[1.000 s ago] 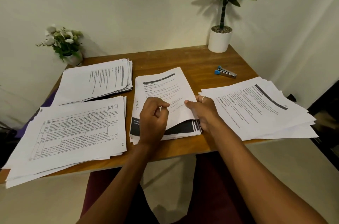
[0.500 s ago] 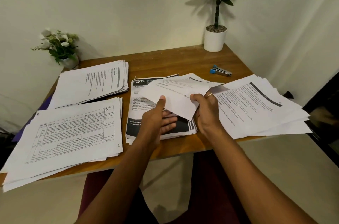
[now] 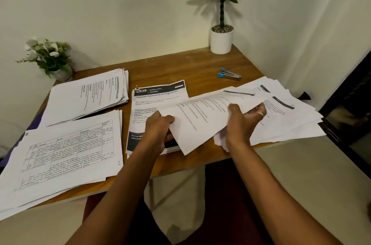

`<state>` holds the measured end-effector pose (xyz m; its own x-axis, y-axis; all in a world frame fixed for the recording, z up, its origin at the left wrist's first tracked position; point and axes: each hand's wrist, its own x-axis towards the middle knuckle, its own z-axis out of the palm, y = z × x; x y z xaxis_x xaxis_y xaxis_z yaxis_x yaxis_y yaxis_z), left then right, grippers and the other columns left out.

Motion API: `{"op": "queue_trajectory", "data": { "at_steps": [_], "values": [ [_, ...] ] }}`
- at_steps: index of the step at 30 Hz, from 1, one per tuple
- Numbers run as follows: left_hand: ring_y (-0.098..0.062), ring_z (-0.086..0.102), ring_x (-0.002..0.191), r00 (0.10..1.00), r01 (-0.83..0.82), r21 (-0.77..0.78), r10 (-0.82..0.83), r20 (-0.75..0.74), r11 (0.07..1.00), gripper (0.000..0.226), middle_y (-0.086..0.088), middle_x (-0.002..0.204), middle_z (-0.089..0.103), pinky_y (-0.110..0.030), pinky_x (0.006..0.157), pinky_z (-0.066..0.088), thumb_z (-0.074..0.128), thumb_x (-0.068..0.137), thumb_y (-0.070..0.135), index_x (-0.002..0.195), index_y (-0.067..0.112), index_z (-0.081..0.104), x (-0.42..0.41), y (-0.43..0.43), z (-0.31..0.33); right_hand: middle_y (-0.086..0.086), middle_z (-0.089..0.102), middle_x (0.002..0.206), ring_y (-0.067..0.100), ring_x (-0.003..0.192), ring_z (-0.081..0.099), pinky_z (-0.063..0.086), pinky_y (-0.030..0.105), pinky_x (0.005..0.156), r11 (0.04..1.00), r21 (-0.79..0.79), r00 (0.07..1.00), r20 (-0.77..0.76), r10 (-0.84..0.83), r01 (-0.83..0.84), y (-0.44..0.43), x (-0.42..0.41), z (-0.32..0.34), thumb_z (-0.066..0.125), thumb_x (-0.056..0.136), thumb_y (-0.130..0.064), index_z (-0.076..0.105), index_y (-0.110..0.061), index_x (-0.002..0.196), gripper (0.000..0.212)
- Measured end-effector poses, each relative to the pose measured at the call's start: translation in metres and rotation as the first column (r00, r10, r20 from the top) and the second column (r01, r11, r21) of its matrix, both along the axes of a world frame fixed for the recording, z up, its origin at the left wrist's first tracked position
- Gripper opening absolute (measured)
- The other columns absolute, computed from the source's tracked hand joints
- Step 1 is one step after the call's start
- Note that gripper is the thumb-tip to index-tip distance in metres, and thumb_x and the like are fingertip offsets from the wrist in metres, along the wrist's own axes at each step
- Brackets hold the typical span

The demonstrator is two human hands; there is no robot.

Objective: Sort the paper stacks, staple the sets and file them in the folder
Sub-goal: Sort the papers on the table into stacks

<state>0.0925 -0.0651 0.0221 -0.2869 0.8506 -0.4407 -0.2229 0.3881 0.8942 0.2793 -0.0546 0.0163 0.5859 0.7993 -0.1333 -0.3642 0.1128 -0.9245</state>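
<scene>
Looks like you're mid-sort: left grip (image 3: pixel 160 126) and right grip (image 3: pixel 243 122) both pinch one sheet (image 3: pixel 200 118), stapler (image 3: pixel 229 74) past them untouched, nothing filed yet.

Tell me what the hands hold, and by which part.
One printed sheet: left hand grips its left edge, right hand its right edge.

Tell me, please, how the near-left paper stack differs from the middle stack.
The near-left stack shows a ruled table; the middle stack shows black bands. The near-left stack overhangs the desk untouched; the middle stack lies partly under the left hand and held sheet. Both are white printed paper.
</scene>
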Motion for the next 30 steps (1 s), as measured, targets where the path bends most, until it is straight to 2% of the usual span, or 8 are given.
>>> {"op": "queue_trajectory", "data": {
  "at_steps": [3, 5, 7, 10, 14, 18, 26, 30],
  "values": [
    [-0.023, 0.072, 0.098, 0.999, 0.039, 0.059, -0.039, -0.011, 0.997, 0.027, 0.003, 0.114, 0.071, -0.041, 0.072, 0.064, 0.059, 0.100, 0.006, 0.119, 0.025, 0.061, 0.011, 0.005, -0.001, 0.005, 0.046, 0.145, 0.009, 0.115, 0.061, 0.055, 0.013, 0.077, 0.991, 0.022, 0.984, 0.121, -0.130, 0.129, 0.004, 0.009, 0.006, 0.067, 0.087, 0.005, 0.026, -0.021, 0.150, 0.080],
    [-0.020, 0.073, 0.096, 0.997, 0.070, 0.074, -0.068, -0.020, 0.995, 0.030, 0.002, 0.115, 0.071, -0.035, 0.065, 0.063, 0.059, 0.100, 0.005, 0.125, 0.023, 0.060, 0.025, 0.010, -0.001, 0.007, 0.031, 0.157, 0.021, 0.136, 0.048, 0.051, 0.030, 0.102, 0.976, 0.034, 0.945, 0.244, -0.219, 0.217, 0.006, 0.018, 0.011, 0.066, 0.083, 0.003, 0.020, -0.019, 0.155, 0.088],
    [-0.021, 0.073, 0.098, 0.993, 0.122, 0.058, -0.121, -0.016, 0.991, 0.034, 0.000, 0.120, 0.071, -0.039, 0.069, 0.064, 0.060, 0.100, 0.007, 0.131, 0.021, 0.058, 0.042, 0.017, -0.006, 0.008, 0.019, 0.163, 0.022, 0.147, 0.031, 0.030, 0.049, 0.120, 0.951, 0.093, 0.870, 0.384, -0.308, 0.296, 0.005, 0.030, 0.014, 0.063, 0.078, -0.001, 0.016, -0.015, 0.158, 0.094],
    [-0.025, 0.073, 0.105, 0.985, 0.171, 0.010, -0.171, 0.003, 0.985, 0.041, -0.003, 0.128, 0.069, -0.049, 0.081, 0.062, 0.062, 0.099, 0.010, 0.139, 0.020, 0.054, 0.068, 0.027, -0.013, 0.009, 0.016, 0.166, 0.020, 0.152, 0.022, 0.016, 0.055, 0.123, 0.916, 0.198, 0.746, 0.533, -0.399, 0.348, 0.001, 0.043, 0.012, 0.063, 0.075, -0.003, 0.016, -0.009, 0.159, 0.097],
    [-0.026, 0.070, 0.112, 0.969, 0.243, 0.010, -0.242, -0.045, 0.970, 0.043, -0.002, 0.134, 0.066, -0.047, 0.082, 0.062, 0.063, 0.099, 0.011, 0.140, 0.020, 0.054, 0.094, 0.038, -0.016, 0.011, 0.015, 0.167, 0.022, 0.154, 0.020, 0.009, 0.054, 0.122, 0.913, 0.274, 0.627, 0.665, -0.407, 0.302, -0.002, 0.053, 0.002, 0.062, 0.076, -0.001, 0.022, -0.006, 0.157, 0.091],
    [-0.028, 0.069, 0.114, 0.958, 0.261, 0.001, -0.259, -0.121, 0.965, 0.045, -0.001, 0.137, 0.064, -0.048, 0.077, 0.063, 0.065, 0.098, 0.012, 0.139, 0.023, 0.051, 0.103, 0.040, -0.016, 0.003, 0.032, 0.161, 0.020, 0.151, 0.027, 0.016, 0.048, 0.122, 0.962, 0.255, 0.630, 0.732, -0.260, 0.102, -0.003, 0.049, -0.009, 0.063, 0.082, -0.002, 0.039, -0.019, 0.149, 0.073],
    [-0.022, 0.075, 0.081, 0.916, 0.297, 0.056, -0.268, -0.298, 0.953, 0.015, -0.016, 0.110, 0.072, -0.037, 0.072, 0.064, 0.065, 0.096, 0.015, 0.103, 0.025, 0.056, 0.075, 0.033, 0.003, -0.005, 0.058, 0.140, 0.017, 0.131, 0.051, 0.043, 0.050, 0.113, 0.964, -0.177, 0.603, 0.753, 0.262, -0.197, 0.008, 0.020, -0.029, 0.069, 0.093, -0.015, 0.062, -0.028, 0.126, 0.036],
    [-0.014, 0.070, 0.096, 0.785, 0.263, 0.194, -0.092, -0.613, 0.945, 0.032, -0.001, 0.131, 0.067, -0.032, 0.082, 0.061, 0.063, 0.099, 0.024, 0.131, 0.020, 0.066, 0.031, 0.023, -0.001, -0.008, 0.063, 0.134, 0.014, 0.124, 0.055, 0.045, 0.038, 0.110, 0.957, -0.176, 0.569, 0.773, 0.280, -0.230, 0.006, 0.005, -0.025, 0.068, 0.095, -0.019, 0.065, -0.034, 0.115, 0.026]
  ]
}}
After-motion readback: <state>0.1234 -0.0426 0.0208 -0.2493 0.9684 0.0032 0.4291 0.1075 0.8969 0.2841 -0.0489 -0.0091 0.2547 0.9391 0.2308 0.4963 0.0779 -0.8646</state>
